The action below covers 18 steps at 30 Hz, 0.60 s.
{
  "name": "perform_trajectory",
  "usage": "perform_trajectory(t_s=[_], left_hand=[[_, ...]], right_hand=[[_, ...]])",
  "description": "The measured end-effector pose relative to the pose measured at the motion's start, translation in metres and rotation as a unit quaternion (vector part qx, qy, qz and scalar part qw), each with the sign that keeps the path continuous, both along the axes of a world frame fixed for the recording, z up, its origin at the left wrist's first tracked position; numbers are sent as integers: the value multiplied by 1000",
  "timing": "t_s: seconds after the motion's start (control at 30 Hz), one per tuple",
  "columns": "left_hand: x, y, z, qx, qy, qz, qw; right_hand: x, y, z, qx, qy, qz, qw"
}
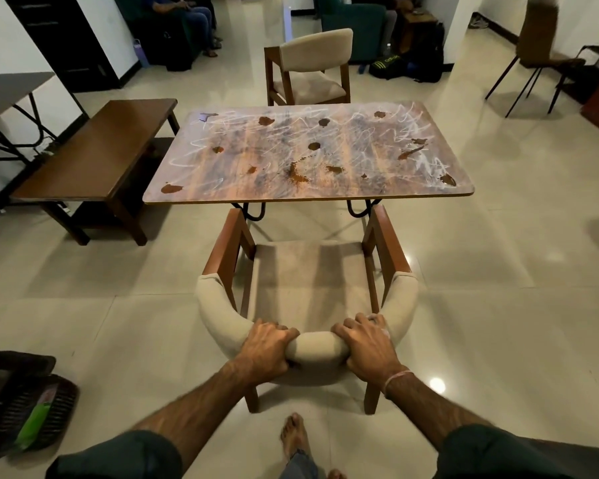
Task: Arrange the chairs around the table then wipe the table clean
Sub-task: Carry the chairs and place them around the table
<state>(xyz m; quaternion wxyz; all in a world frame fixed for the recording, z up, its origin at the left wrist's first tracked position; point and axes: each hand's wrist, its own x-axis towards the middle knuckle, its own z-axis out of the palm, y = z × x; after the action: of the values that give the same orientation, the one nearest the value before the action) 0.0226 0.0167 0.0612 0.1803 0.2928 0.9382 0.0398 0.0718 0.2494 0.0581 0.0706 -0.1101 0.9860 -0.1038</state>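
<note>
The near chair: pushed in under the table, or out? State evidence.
Out: the near chair has its seat short of the table edge; only its armrest fronts approach it.

Glossy beige tile floor (498,271), brown bench (94,160) left.

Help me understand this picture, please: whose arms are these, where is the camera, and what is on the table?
There is no machine here: one wide-angle camera sits on a person's head and looks forward and down, so the two bare arms at the bottom are the wearer's own. The left hand and right hand each grip the padded backrest of the near chair, which faces the table. The tabletop is marked with brown spills and white scribbles. A second chair stands at the far side, and a low wooden bench stands beside the table on the left.
</note>
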Motion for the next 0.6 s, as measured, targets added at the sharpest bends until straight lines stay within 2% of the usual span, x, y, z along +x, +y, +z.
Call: perform_trajectory(t_s=[0.6], left_hand=[[-39, 17, -4, 6, -3, 0, 1000]], right_hand=[[-42, 16, -2, 32, -19, -3, 999]])
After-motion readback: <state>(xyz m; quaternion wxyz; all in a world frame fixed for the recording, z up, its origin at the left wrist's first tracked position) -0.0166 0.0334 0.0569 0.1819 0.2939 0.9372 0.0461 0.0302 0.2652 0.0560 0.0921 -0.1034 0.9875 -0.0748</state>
